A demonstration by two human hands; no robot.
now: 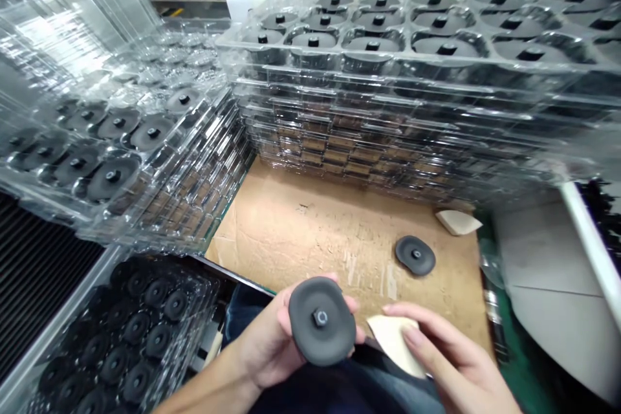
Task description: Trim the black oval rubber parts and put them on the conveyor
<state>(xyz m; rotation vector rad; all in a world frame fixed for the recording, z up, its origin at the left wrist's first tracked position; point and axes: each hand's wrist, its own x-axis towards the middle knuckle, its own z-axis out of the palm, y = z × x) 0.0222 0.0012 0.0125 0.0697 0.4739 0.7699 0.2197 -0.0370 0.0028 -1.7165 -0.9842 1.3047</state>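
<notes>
The left hand (pixel 264 343) clamps one black rubber disc (pixel 323 320), the right hand (pixel 451 356) pinches one sandpaper scrap (pixel 392 343) just beside it; a second disc (pixel 414 255) and scrap (pixel 457 222) lie on cardboard (pixel 310 239).

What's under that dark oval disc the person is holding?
Beneath the dark oval disc, the left hand supports it, fingertips showing past its edge; dark clothing lies lower. The disc's underside is covered by the hand, so cannot be seen.
</notes>
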